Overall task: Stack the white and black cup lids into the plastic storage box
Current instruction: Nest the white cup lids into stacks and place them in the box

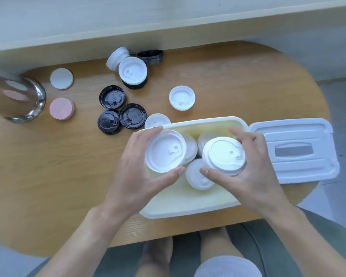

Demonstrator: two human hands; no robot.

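Observation:
My left hand grips a white cup lid over the left part of the plastic storage box. My right hand holds a small stack of white lids over the box's middle. More white lids lie inside the box beneath them. On the table beyond sit three black lids, a single white lid, another white lid by the box's far rim, a white lid on a black one, a tilted white stack and a black stack.
The box's white cover lies flat to the right of the box. A metal cylinder stands at the far left, with a white disc and a pink disc beside it. The wooden table's front edge runs just below the box.

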